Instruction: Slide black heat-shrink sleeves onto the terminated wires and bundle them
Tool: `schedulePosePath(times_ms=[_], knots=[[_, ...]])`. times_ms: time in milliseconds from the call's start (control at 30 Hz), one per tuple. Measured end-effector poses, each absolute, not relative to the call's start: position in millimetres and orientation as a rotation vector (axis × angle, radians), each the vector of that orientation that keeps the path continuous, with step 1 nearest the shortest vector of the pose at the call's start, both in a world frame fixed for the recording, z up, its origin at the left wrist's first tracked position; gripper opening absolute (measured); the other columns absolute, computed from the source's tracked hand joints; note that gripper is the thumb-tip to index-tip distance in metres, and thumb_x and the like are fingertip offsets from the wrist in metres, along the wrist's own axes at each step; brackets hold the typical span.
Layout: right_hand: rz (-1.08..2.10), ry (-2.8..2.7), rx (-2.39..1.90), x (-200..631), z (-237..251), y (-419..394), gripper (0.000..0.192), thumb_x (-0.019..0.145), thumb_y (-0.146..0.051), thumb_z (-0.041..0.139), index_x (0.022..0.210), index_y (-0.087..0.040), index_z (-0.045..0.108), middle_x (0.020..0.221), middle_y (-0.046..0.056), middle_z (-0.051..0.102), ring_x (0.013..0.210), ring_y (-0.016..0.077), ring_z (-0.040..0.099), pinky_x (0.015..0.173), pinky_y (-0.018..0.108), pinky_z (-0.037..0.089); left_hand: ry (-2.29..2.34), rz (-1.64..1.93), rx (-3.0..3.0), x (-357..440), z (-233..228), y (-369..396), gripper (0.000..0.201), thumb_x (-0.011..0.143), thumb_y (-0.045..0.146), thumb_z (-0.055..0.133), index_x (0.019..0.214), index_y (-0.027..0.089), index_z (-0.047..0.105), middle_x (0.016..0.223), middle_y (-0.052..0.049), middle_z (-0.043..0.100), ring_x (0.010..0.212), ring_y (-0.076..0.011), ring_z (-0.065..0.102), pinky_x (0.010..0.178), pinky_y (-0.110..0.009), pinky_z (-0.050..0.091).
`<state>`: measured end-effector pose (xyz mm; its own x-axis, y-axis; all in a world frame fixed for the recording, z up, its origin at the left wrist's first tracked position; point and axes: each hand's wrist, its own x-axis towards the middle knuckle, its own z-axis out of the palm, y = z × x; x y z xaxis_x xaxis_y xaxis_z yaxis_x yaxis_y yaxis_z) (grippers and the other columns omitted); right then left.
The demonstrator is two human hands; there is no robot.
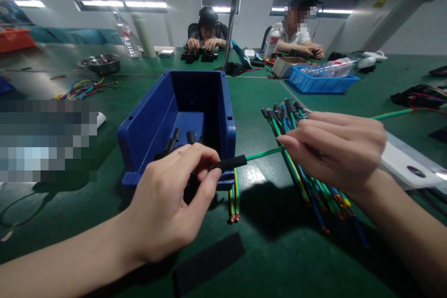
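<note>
The left hand (167,200) pinches a black sleeve (228,163) at the near rim of the blue bin (146,125). The right hand (335,149), right of the bin, pinches a green wire (263,152). Sleeve and wire share one horizontal axis, the wire end entering the sleeve's right opening. A wire bundle (300,177) lies beneath the right hand.

Behind the left hand's fingers (206,181), the black sleeves (176,137) in the blue bin (223,121) are partly hidden. The right hand's fingers (300,142) cover the green wire (263,152) mid-length. Left of them, a pixelated patch (49,139) hides the bench (279,251).
</note>
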<state>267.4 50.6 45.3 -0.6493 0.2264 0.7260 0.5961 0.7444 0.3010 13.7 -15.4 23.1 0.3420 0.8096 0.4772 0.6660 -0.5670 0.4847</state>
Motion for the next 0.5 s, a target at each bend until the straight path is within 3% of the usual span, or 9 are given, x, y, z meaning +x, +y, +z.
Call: schedulePosePath(times_ms=[200, 367, 500], knots=[[-0.677, -2.181, -0.601, 271.5, 46.5, 54.1, 0.031, 0.092, -0.022, 0.058, 0.063, -0.021, 0.047, 0.049, -0.005, 0.047, 0.047, 0.0091, 0.045, 0.046, 0.026, 0.03, 1.382, 1.086, 2.28, 14.4, 24.3, -17.2, 0.014, 0.097, 0.027, 0.043, 0.107, 0.023, 0.052, 0.085, 0.002, 0.064, 0.073, -0.0127, 0.063, 0.066, -0.025, 0.048], [-0.679, -2.002, -0.749, 274.9, 43.4, 53.2, 0.036, 0.095, -0.025, 0.053, 0.062, -0.021, 0.04, 0.051, -0.005, 0.038, 0.047, 0.0082, 0.038, 0.048, 0.027, 0.028, 1.437, 1.089, 2.372, 12.5, 18.6, -16.7, 0.019, 0.098, 0.026, 0.043, 0.117, 0.022, 0.047, 0.089, 0.0, 0.064, 0.077, -0.014, 0.065, 0.067, -0.026, 0.049], [-0.671, -1.951, -0.942, 273.2, 43.4, 50.4, 0.037, 0.099, -0.029, 0.047, 0.063, -0.021, 0.043, 0.052, -0.004, 0.038, 0.048, 0.0096, 0.037, 0.051, 0.029, 0.027, 1.413, 0.912, 2.77, 14.1, 12.3, -12.9, 0.014, 0.098, 0.024, 0.042, 0.104, 0.017, 0.053, 0.091, -0.005, 0.064, 0.079, -0.0207, 0.064, 0.07, -0.034, 0.049]])
